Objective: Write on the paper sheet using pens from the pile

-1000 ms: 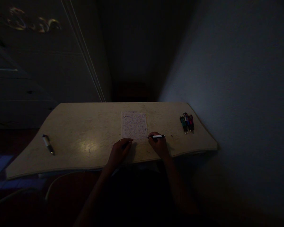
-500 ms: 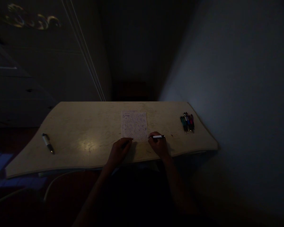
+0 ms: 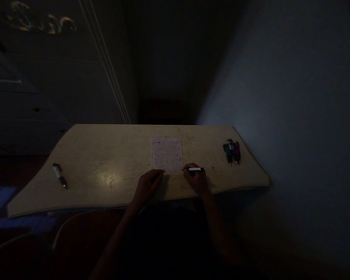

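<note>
Right hand (image 3: 196,180) clamped on slim white-and-black pen (image 3: 197,169); left hand (image 3: 147,185) by rectangular, ink-covered white paper sheet (image 3: 167,153), cannot tell grip. Light hold could let sheet skew.

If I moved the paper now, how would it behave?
The paper would likely flop, since it looks thin and lies flat. It's probably light, and might slide easily on the shiny table, though the left hand at its near edge could hold it back.
</note>
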The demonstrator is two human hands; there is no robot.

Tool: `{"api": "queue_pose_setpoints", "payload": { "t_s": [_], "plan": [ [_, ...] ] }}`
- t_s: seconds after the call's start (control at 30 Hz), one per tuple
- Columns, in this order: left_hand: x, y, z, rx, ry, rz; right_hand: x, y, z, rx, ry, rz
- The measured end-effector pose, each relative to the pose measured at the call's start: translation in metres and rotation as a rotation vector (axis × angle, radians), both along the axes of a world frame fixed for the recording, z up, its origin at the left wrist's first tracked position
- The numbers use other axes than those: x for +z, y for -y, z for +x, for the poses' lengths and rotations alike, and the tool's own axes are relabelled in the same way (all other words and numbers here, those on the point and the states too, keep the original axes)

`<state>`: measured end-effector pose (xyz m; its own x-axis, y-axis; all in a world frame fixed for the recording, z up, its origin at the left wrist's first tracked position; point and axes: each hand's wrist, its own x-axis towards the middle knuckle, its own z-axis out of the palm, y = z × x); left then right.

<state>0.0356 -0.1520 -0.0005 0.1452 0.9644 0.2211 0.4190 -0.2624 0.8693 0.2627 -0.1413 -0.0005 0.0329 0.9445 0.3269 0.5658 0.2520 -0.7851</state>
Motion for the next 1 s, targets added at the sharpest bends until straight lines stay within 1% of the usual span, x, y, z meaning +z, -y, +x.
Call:
{"api": "queue_pose_setpoints", "payload": {
  "t_s": [0.27, 0.4, 0.6, 0.77, 1.0],
  "plan": [
    [-0.0013, -0.0007, -0.0003, 0.0, -0.004, 0.008, -0.0005, -0.0005, 0.001, 0.027, 0.008, 0.003],
    [-0.0024, -0.0009, -0.0002, 0.002, -0.002, 0.017, 0.0012, 0.0001, 0.0008, 0.02, -0.055, -0.027],
    [-0.0007, -0.0007, -0.0011, -0.01, 0.01, 0.009, 0.0017, 0.0001, 0.004, -0.066, -0.209, -0.099],
    [0.0003, -0.0008, -0.0013, -0.007, -0.003, 0.017, 0.0007, -0.0003, 0.0042, -0.071, -0.224, -0.104],
    [-0.0023, -0.0018, -0.0008, -0.005, 0.0, 0.02, -0.0079, -0.0015, 0.0075, -0.069, -0.262, -0.128]
  ]
}}
